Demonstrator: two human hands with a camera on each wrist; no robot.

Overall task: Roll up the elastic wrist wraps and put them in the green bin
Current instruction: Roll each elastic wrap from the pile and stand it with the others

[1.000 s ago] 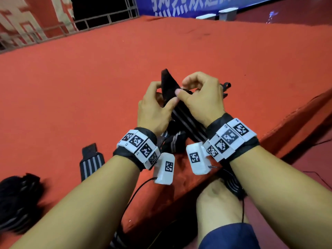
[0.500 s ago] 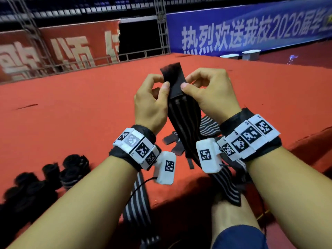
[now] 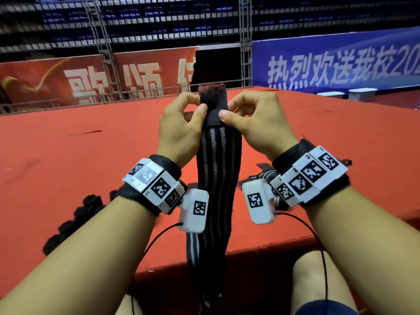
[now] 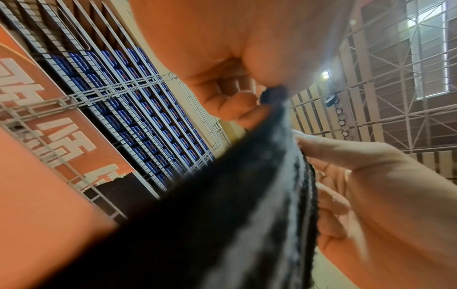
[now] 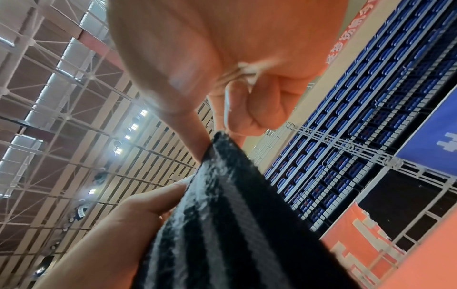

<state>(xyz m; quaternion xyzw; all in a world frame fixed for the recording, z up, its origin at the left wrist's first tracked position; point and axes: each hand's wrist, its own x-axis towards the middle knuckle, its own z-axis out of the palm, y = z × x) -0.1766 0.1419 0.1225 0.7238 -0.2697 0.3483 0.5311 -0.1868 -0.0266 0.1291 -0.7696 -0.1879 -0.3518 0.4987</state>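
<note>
Head view: one striped wrist wrap [image 3: 217, 178] held upright above the near edge of the red platform [image 3: 79, 160], black fuzzy end uppermost, the rest hanging full length past that edge toward the knees. Left hand [image 3: 179, 130] and right hand [image 3: 256, 123] close together, each pinching the top end between thumb and curled fingers, one on either side. No turn of a roll visible at that end, so judged as the very start of rolling this wrap. Dark bundles [image 3: 75, 219] lying near the platform's left near edge, possibly wraps already rolled, too blurred to confirm. More striped fabric [image 3: 264, 176] showing on the platform behind the right wrist, apparently unrolled. No green bin anywhere in sight, so nothing confirmable as binned.

Left wrist view: curled fingers [image 4: 235, 105] and thumb clamped on the wrap's dark tip, the band running down blurred toward the lens, the other hand gripping its opposite edge.

Right wrist view: same pinch confirmed, thumb and curled fingers [image 5: 249, 115] closed on the wrap's corner, stripes flat and unrolled below.
</note>
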